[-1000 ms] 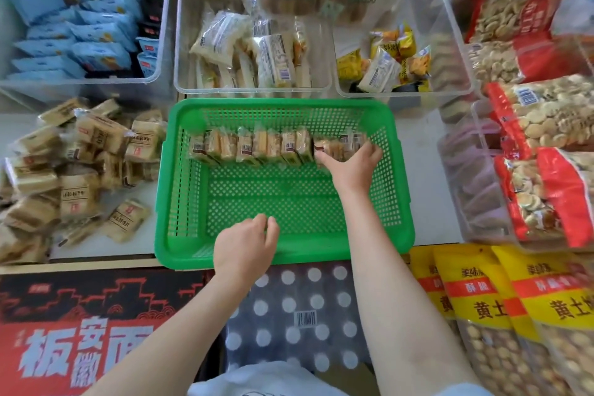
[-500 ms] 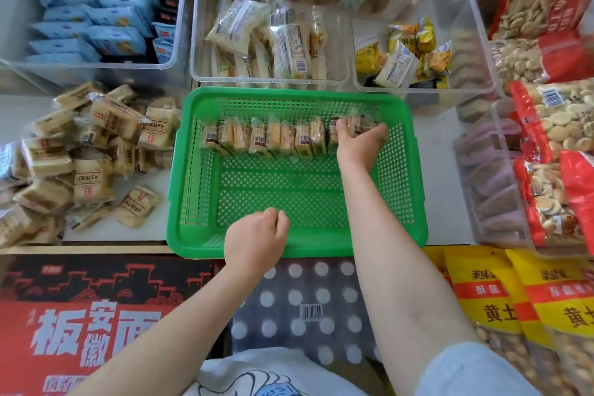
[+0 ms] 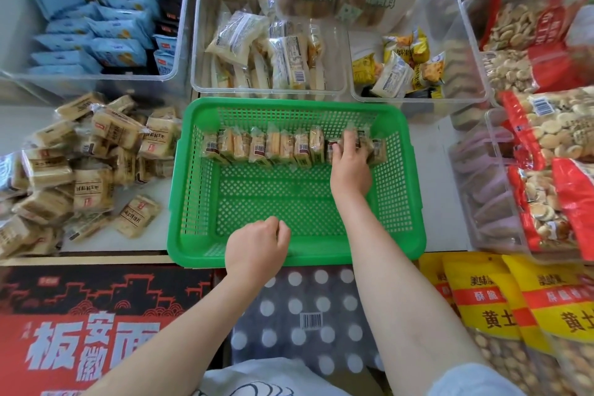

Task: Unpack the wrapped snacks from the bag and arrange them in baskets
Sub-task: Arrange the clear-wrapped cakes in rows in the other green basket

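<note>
I see my right hand [image 3: 348,159] clamped on the last packets at the three o'clock end of the row of wrapped snacks [image 3: 273,146], likely squaring them against the green basket [image 3: 414,202]'s twelve o'clock wall, while my left hand [image 3: 257,243] curls over the six o'clock rim, steadying it.

A: Basket [image 3: 414,190]? Green, a lattice of small holes. Snacks [image 3: 276,148] in it are tan.

B: Blue packets [image 3: 96,29] far left, red-and-clear bags [image 3: 546,151] right, yellow bags [image 3: 501,296] banded red, grey dotted cloth [image 3: 308,315].
</note>
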### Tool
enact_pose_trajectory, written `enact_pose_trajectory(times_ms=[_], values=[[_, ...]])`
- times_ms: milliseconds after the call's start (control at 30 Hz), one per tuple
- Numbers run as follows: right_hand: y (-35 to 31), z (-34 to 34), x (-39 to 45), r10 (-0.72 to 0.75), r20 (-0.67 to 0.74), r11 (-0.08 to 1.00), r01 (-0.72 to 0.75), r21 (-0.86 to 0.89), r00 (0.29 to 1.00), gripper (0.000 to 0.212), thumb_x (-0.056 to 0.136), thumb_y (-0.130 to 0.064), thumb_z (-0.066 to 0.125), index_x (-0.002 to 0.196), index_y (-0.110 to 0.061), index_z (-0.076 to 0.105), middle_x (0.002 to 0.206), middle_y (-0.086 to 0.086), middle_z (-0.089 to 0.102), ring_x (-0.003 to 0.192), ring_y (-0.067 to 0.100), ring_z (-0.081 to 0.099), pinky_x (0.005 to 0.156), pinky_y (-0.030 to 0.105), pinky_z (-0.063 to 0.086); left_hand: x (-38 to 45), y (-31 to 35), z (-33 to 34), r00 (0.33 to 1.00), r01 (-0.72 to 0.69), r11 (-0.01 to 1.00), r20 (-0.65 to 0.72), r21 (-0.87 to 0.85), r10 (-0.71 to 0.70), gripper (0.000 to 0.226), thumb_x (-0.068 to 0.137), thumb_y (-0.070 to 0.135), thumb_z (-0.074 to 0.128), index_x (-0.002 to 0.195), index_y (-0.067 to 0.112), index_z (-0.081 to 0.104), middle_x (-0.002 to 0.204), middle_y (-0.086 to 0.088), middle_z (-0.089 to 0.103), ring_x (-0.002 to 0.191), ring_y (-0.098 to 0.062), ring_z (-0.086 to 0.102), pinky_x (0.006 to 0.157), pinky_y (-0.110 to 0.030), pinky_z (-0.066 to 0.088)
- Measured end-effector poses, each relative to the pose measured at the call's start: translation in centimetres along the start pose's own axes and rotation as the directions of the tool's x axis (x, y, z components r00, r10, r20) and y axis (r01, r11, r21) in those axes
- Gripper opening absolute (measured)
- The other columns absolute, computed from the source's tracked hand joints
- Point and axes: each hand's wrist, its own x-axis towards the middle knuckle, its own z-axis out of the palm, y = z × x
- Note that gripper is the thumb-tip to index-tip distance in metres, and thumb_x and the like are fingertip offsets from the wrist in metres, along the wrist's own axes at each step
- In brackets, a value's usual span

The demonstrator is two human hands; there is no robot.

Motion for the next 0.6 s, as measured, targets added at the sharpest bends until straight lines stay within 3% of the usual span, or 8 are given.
enact_pose_trajectory(times_ms=[67, 200, 333, 467, 533, 600], values=[[-0.3, 0.0, 0.3, 0.013, 0.003, 1.000, -0.013, 0.001, 1.000, 0.044, 0.107, -0.044, 0.035, 0.146, -0.024, 0.040, 0.110, 0.015, 0.059, 0.065, 0.026, 0.050, 0.048, 0.030, 0.035, 0.0, 0.1, 0.0, 1.000, 0.000, 1.000, -0.003, 0.002, 0.000, 0.043, 0.100, 0.030, 0.045, 0.060, 0.018, 0.037, 0.051, 0.006, 0.038, 0.046, -0.018, 0.039, 0.043, -0.029, 0.018], [-2.0, -1.2, 1.9, 0.107, 0.047, 0.994, -0.105, -0.031, 0.993, 0.034, 0.110, -0.034, 0.028, 0.133, -0.015, 0.045, 0.083, 0.009, 0.060, 0.067, 0.028, 0.052, 0.052, 0.030, 0.036, 0.2, 0.2, -0.1, 1.000, 0.023, 1.000, 0.014, 0.004, -0.023, 0.042, 0.101, 0.031, 0.042, 0.061, 0.018, 0.037, 0.054, 0.004, 0.041, 0.049, -0.019, 0.040, 0.044, -0.031, 0.018], [-2.8, -2.1, 1.6, 0.244, 0.032, 0.961, -0.246, 0.130, 0.969, 0.036, 0.106, -0.036, 0.045, 0.129, -0.009, 0.043, 0.097, 0.009, 0.065, 0.084, 0.029, 0.065, 0.060, 0.035, 0.047, 0.1, 0.1, -0.2, 0.999, 0.028, 0.999, 0.033, -0.029, -0.027, 0.041, 0.100, 0.030, 0.041, 0.062, 0.017, 0.035, 0.057, 0.003, 0.041, 0.053, -0.020, 0.040, 0.045, -0.033, 0.018], [-2.7, -2.5, -0.4, 0.275, 0.011, 0.900, -0.262, 0.349, 0.961, 0.033, 0.102, -0.030, 0.055, 0.123, -0.009, 0.041, 0.115, 0.013, 0.063, 0.091, 0.029, 0.066, 0.062, 0.035, 0.045, 0.2, -1.0, -1.7, 0.996, -0.044, 0.962, 0.068, -0.271, 0.065, 0.032, 0.102, 0.031, 0.043, 0.073, 0.017, 0.047, 0.068, 0.003, 0.051, 0.066, -0.021, 0.049, 0.052, -0.034, 0.033], [-3.2, -3.3, -1.8, 0.287, 0.006, 0.884, -0.267, 0.384, 0.958, 0.025, 0.100, -0.026, 0.057, 0.114, -0.011, 0.043, 0.116, 0.012, 0.061, 0.092, 0.030, 0.065, 0.064, 0.036, 0.046, -0.6, -2.7, -3.2, 0.982, -0.187, 0.918, -0.099, -0.351, 0.162, 0.026, 0.101, 0.030, 0.047, 0.087, 0.015, 0.063, 0.081, 0.004, 0.061, 0.076, -0.017, 0.056, 0.064, -0.034, 0.044], [-4.7, -4.2, -4.0, 0.289, 0.003, 0.868, -0.264, 0.421, 0.957, 0.019, 0.098, -0.022, 0.058, 0.110, -0.010, 0.048, 0.119, 0.008, 0.053, 0.093, 0.024, 0.057, 0.070, 0.031, 0.041, -2.0, -5.7, -4.8, 0.934, -0.280, 0.886, -0.318, -0.370, 0.162, 0.028, 0.097, 0.029, 0.047, 0.091, 0.011, 0.069, 0.087, 0.002, 0.065, 0.081, -0.014, 0.058, 0.071, -0.030, 0.045]])
